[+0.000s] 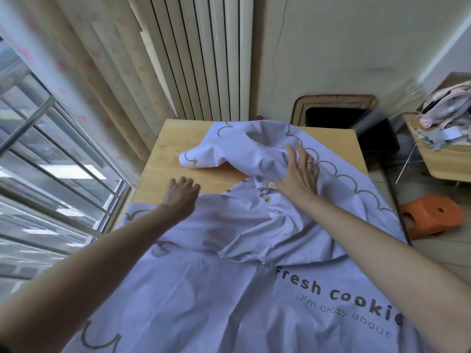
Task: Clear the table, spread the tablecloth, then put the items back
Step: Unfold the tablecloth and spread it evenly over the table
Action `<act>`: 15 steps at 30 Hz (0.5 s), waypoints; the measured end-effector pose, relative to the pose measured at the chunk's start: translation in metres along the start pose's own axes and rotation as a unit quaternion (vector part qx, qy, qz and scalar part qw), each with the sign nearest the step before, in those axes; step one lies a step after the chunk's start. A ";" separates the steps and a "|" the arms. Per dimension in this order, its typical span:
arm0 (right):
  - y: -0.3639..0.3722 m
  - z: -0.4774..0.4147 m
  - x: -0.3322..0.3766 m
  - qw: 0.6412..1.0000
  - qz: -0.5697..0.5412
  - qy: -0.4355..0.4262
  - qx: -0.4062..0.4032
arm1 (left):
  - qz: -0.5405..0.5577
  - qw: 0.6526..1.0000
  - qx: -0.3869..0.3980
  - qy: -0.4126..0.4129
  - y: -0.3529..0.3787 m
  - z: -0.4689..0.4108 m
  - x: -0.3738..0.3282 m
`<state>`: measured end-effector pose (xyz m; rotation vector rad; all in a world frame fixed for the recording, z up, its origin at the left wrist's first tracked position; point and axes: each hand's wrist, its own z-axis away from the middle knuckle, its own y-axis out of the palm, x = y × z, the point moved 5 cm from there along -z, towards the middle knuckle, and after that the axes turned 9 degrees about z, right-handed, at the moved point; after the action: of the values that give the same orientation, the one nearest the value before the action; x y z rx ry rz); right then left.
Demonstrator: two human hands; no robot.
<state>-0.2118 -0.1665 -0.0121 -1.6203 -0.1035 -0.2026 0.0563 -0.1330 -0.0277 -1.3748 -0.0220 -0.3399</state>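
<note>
Left hand (179,194): fingers curled over bare wood at the cloth's edge; too blurred to tell whether it pinches anything.
Table (165,154): pale wood, far left corner uncovered.
Tablecloth (224,289): lilac, scallop-edged, rumpled over the table's near and right parts.
Right hand (300,171): fingers straight and spread, pressing the bunched cloth.
Stool (430,215): orange, on the floor at right.

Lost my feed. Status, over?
Right hand flat on bunched cloth. Left hand curled over bare table, hold unclear. Cloth rumpled, far-left corner uncovered.
</note>
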 end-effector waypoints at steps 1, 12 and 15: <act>-0.004 -0.008 0.018 0.999 0.011 -0.039 -0.026 | 0.007 1.000 -0.006 0.010 -0.002 -0.009 -0.008; 0.018 -0.093 0.141 0.899 0.339 -0.276 -0.007 | 0.134 0.988 0.044 0.068 0.022 -0.082 -0.058; 0.008 -0.111 0.122 0.908 0.325 -0.250 -0.086 | 0.176 0.978 0.105 0.039 0.040 -0.105 -0.067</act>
<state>-0.0985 -0.2848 0.0095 -1.7616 0.0700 0.7417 -0.0165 -0.2123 -0.1016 -1.1296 0.2428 -0.0900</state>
